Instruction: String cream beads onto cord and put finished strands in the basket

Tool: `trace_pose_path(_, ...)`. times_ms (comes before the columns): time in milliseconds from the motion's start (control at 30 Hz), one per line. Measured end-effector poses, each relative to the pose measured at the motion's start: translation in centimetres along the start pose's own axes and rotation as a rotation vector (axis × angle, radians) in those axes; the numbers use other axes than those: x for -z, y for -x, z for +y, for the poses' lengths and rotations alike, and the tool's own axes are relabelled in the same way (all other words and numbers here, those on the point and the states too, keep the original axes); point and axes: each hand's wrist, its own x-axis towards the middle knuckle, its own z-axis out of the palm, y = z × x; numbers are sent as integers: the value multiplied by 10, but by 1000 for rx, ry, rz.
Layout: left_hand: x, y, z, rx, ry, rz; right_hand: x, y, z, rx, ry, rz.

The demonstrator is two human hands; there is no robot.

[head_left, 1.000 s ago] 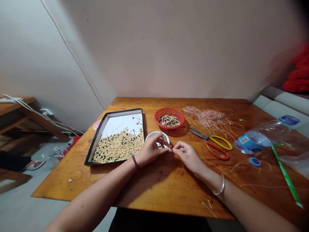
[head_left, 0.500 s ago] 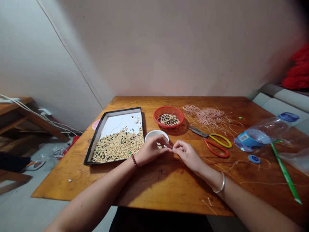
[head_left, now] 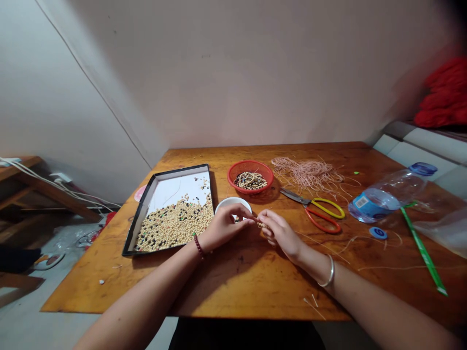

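My left hand is closed in a pinch beside the white bowl, partly covering it. A short string of tan beads runs between both hands, its far part hidden by my fingers. Curled around those beads, my right hand almost touches the left fingertips. What exactly the left fingertips pinch is too small to be certain, though it seems to be the string's end. Left of the hands is a black-rimmed tray full of loose tan beads, with dark and green ones mixed in.
Behind the bowl stands a red basket of strung beads. A pink cord bundle, scissors, a cut plastic bottle, a blue cap and a green strip lie to the right. Loose threads cross the wooden table.
The right hand has turned and closed further, and a string of beads now shows at its fingertips. The left hand keeps its pinch. The whole view has shifted slightly.
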Motion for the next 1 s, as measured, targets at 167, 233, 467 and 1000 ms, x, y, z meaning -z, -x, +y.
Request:
trace_pose_path(167, 0, -1, 0, 4, -8, 18, -1, -2, 1, 59, 91, 5)
trace_pose_path(233, 1, -2, 2, 4, -16, 21, -2, -2, 0, 85, 123, 3)
trace_pose_path(467, 1, 1, 3, 6, -40, -5, 0, -4, -1, 114, 167, 15)
trace_pose_path(1000, -6, 1, 3, -56, -22, 75, 0, -4, 0, 24, 64, 14)
